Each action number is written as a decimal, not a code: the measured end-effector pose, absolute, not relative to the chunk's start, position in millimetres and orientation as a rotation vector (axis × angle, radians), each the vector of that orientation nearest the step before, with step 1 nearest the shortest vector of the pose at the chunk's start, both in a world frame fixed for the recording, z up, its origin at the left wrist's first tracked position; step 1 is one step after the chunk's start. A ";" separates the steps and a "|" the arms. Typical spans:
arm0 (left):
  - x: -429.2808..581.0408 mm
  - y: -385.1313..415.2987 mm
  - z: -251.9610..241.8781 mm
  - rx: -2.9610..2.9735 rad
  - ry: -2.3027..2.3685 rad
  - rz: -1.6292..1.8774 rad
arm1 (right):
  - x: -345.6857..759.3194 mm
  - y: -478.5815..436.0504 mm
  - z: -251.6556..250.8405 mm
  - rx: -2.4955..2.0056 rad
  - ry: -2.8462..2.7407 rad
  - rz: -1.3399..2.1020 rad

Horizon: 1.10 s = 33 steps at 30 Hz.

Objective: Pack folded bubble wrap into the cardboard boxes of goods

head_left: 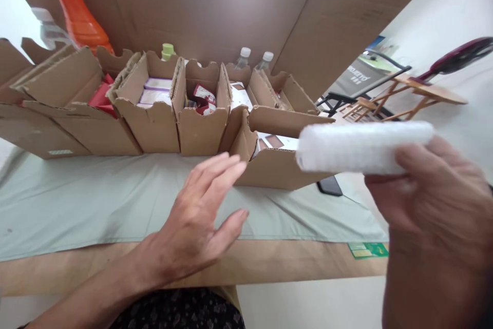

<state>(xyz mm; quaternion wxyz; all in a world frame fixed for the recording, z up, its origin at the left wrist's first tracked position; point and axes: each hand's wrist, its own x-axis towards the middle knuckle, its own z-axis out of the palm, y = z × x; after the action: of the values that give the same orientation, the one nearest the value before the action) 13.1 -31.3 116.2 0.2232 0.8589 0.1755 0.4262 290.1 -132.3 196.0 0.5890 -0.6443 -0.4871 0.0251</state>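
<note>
A white textured roll (pixel 362 147), slightly blurred, is gripped at its right end by my right hand (pixel 442 190), raised at the right. The roll lies level in the air and partly covers the right end of a sideways-turned cardboard bin (pixel 277 167). Inside that bin stands a white box with brown patches (pixel 283 141). My left hand (pixel 208 206) hovers over the cloth with nothing in it, fingers stretched and thumb apart, close to the near left corner of the bin.
Several cardboard bins (pixel 148 129) stand in a row, holding purple-edged boxes (pixel 156 97) and red packets (pixel 204 98). Behind them are an orange bottle (pixel 82 23) and a cardboard panel (pixel 215 5). A dark phone (pixel 329 186) rests on the green cloth (pixel 115 195). A chair (pixel 358 80) is farther right.
</note>
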 end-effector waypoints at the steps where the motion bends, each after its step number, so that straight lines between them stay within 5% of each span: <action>1: 28.9 -23.6 121.8 2.405 0.468 1.235 | 296.3 -120.7 198.2 -1.470 -1.069 0.120; 14: 84.0 0.6 91.4 2.319 0.493 1.320 | 303.2 -37.3 198.7 -1.739 -1.281 0.554; 20: 87.0 -4.6 90.4 2.342 0.537 1.337 | 259.5 -25.1 223.0 -2.357 -1.720 -0.297; 23: 88.5 -4.5 88.8 2.325 0.541 1.366 | 228.6 -16.1 231.2 -2.437 -1.886 -0.389; 26: 88.6 -3.5 86.6 2.308 0.542 1.400 | 217.4 -3.1 226.1 -2.384 -2.026 -0.304; 31: 85.8 0.1 83.1 2.282 0.538 1.398 | 241.9 -0.7 212.5 -2.276 -1.701 0.575; 33: 85.8 0.8 82.1 2.285 0.531 1.408 | 248.5 -4.5 213.0 -2.306 -1.635 0.673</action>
<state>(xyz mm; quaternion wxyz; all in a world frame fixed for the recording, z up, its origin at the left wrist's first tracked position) 85.8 0.8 82.1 0.2015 0.8181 0.1901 0.5040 248.5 -4.5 213.0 0.1177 -0.7880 -0.5588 0.2301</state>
